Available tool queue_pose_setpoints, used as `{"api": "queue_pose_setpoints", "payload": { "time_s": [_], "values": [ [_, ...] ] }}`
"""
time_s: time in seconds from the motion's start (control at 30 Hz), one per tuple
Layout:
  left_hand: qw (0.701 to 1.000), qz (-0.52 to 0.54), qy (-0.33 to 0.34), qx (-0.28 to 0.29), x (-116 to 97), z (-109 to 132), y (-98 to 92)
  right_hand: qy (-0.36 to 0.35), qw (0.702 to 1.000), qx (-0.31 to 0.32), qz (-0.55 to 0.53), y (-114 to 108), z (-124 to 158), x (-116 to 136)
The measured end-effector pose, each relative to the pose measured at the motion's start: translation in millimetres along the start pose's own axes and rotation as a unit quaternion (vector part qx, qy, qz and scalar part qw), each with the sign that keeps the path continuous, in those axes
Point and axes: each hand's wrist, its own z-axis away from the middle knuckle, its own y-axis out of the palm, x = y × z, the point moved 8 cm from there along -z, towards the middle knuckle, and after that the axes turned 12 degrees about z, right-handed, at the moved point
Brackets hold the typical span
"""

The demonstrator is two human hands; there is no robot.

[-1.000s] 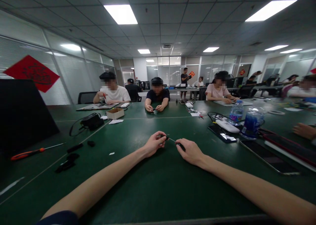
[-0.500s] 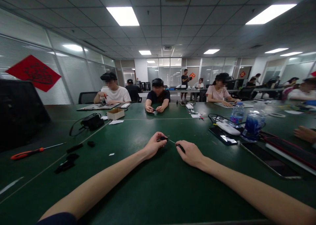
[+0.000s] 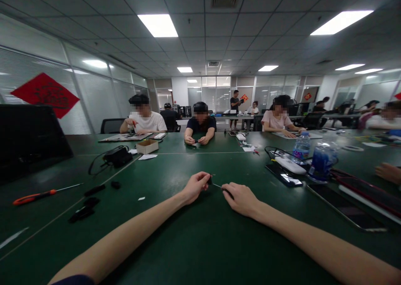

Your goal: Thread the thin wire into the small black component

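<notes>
Over the middle of the green table (image 3: 194,251), my left hand (image 3: 196,187) pinches a small black part (image 3: 209,180) between thumb and fingers. Its exact kind is too small to make out, and the fingers cover much of it. To the right, my right hand (image 3: 239,198) is closed round the dark handle of a small screwdriver (image 3: 216,186). The thin metal shaft points left at the black part. Whether the tip touches the part or sits in it, I cannot tell.
At left lie an orange-handled screwdriver (image 3: 46,194), black pieces (image 3: 82,214), a cardboard box (image 3: 147,146) and a black monitor (image 3: 31,139). At right are phones (image 3: 344,205), a white device (image 3: 290,165) and bottles (image 3: 322,162). Several people sit around the table.
My left hand has turned the black part, so it now points more downward. My right fingers have shifted over the screwdriver handle, hiding more of it. The view has tilted slightly upward.
</notes>
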Motion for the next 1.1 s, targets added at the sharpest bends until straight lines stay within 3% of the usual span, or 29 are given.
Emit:
{"api": "queue_pose_setpoints", "payload": {
  "time_s": [0.33,0.67,0.9,1.1],
  "values": [
    [0.991,-0.134,-0.015,0.016,0.0,11.1,9.3,-0.049,0.997,-0.003,-0.057,-9.3,3.6,21.6],
    [0.997,-0.071,-0.008,0.036,-2.9,9.4,7.3,-0.05,0.996,0.034,-0.06,-13.9,8.2,33.8],
    [0.997,-0.071,-0.006,0.019,-1.6,7.4,6.6,-0.056,0.997,0.013,-0.054,-15.4,7.0,33.6],
    [0.998,-0.056,-0.015,-0.005,-0.9,7.2,2.7,-0.076,0.991,0.023,-0.109,-16.5,8.7,36.5]
  ]
}}
